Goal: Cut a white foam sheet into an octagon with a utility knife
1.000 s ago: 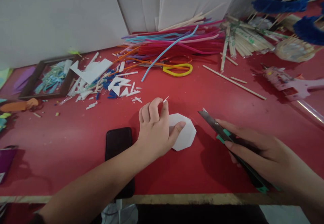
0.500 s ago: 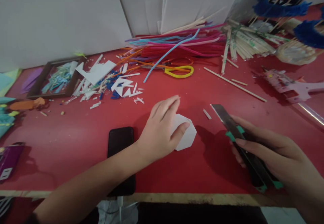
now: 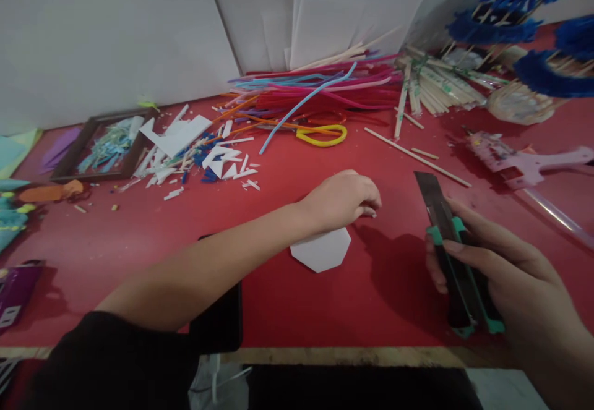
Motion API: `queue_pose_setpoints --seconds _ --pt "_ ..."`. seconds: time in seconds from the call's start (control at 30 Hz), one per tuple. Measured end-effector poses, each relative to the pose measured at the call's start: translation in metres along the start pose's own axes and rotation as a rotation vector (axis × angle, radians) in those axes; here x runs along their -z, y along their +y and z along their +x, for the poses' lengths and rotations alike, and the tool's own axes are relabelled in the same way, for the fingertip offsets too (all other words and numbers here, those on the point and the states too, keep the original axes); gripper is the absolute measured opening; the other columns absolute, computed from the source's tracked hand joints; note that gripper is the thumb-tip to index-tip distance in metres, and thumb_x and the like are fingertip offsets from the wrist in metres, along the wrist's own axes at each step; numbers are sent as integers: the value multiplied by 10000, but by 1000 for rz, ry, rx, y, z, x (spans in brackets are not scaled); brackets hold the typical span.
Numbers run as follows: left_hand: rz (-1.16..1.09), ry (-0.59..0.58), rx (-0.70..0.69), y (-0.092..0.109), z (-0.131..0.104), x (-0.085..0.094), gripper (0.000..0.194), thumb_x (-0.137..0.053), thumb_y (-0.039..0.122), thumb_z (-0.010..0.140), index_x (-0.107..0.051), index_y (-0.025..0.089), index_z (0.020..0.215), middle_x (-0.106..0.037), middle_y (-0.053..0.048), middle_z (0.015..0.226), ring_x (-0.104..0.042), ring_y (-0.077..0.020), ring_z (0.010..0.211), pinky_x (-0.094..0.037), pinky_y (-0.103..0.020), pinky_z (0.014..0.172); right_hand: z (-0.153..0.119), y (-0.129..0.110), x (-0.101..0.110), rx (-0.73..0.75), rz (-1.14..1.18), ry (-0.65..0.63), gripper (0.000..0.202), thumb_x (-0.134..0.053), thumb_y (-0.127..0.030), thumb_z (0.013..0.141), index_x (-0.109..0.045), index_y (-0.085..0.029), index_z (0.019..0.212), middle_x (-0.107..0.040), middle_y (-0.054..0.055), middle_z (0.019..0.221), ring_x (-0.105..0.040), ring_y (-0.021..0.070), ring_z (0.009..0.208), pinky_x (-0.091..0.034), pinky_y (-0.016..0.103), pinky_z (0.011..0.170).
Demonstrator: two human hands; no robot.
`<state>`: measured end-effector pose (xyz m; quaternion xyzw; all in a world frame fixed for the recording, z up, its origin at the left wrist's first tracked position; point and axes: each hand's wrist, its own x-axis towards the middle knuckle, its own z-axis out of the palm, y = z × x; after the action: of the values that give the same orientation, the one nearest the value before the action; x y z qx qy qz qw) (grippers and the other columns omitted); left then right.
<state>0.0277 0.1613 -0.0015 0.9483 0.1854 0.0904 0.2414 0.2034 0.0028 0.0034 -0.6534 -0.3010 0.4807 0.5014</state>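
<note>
My left hand (image 3: 343, 200) is closed, its fingertips bent down to the red table where a small white paper scrap lay; the scrap is almost wholly hidden under them. A white many-sided piece of paper or card (image 3: 322, 251) lies flat just below, its upper edge covered by the wrist. On the right, my right hand (image 3: 505, 261) grips a black and green utility knife (image 3: 457, 261). The knife's blade (image 3: 429, 190) is out, pointing up and away, clear of the white piece.
A phone (image 3: 217, 323) lies partly under my left forearm. White paper offcuts (image 3: 179, 135), a frame (image 3: 69, 162), pipe cleaners (image 3: 325, 91) and yellow-handled scissors (image 3: 321, 136) line the back. To the right are wooden sticks (image 3: 417, 156) and a pink glue gun (image 3: 515, 159).
My left hand has left the white many-sided piece and moved right to the small scrap, its fingers closing there. My right hand has turned the knife more upright.
</note>
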Motion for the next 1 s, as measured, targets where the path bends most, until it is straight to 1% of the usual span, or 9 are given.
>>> queue_pose_setpoints --seconds 0.1,0.27,0.37,0.47,0.53,0.63,0.77,0.9,1.0 --pt "32 -18 -10 -2 0 -1 123 -693 112 943 -729 189 854 -765 -20 977 -696 -162 932 -483 -303 894 0 -3 -1 -10 9 1 763 -803 -401 671 -661 -225 1400 -641 -29 524 -550 165 396 -439 269 360" --pt "121 -17 25 4 -12 0 165 -583 84 979 -688 184 900 -711 -50 972 -625 -196 929 -448 -300 795 -1 -1 -2 -19 -26 -12 754 -790 -419 683 -662 -248 1407 -628 -38 502 -556 169 397 -434 267 358" --pt "162 11 70 -1 -23 8 170 -527 78 987 -662 180 969 -678 -54 979 -610 -197 922 -445 -293 787 -1 0 -1 -11 -28 -9 750 -797 -421 669 -675 -262 1392 -633 -35 506 -554 169 395 -434 266 353" --pt "198 65 141 -16 -42 23 231 -469 55 969 -643 185 1051 -655 -59 1044 -617 -182 906 -461 -278 773 -1 0 -1 -23 -40 7 728 -809 -415 645 -707 -267 1350 -648 -24 522 -556 168 397 -428 264 344" --pt "235 108 197 -30 -59 36 267 -443 50 955 -647 179 1069 -646 -77 1092 -627 -190 930 -480 -292 795 0 0 0 -22 -49 10 721 -812 -423 632 -722 -267 1330 -642 -24 514 -551 169 392 -424 269 339" --pt "303 153 268 -51 -88 54 281 -439 91 946 -682 180 1055 -656 -97 1115 -643 -220 976 -506 -336 834 0 2 1 -10 -66 5 724 -805 -445 643 -719 -277 1342 -631 -29 507 -545 177 388 -425 285 334" --pt "386 199 340 -73 -120 69 354 -423 126 916 -732 193 1076 -704 -117 1115 -665 -249 981 -532 -403 871 0 2 -1 -10 -79 -21 725 -814 -467 686 -698 -279 1377 -647 -24 542 -569 177 418 -456 296 365" --pt "435 223 363 -82 -134 74 333 -446 191 925 -765 231 1012 -763 -104 1052 -684 -294 1033 -503 -508 986 -3 -4 -4 -44 -94 8 829 -827 -478 680 -636 -245 1452 -653 -19 554 -573 173 439 -461 291 387" --pt "466 276 380 -83 -136 76 292 -477 256 950 -768 265 981 -779 -82 1040 -654 -320 1141 -423 -590 1089 -3 -3 -3 -46 -94 3 860 -828 -493 662 -633 -226 1455 -639 -20 532 -560 176 429 -443 286 371"
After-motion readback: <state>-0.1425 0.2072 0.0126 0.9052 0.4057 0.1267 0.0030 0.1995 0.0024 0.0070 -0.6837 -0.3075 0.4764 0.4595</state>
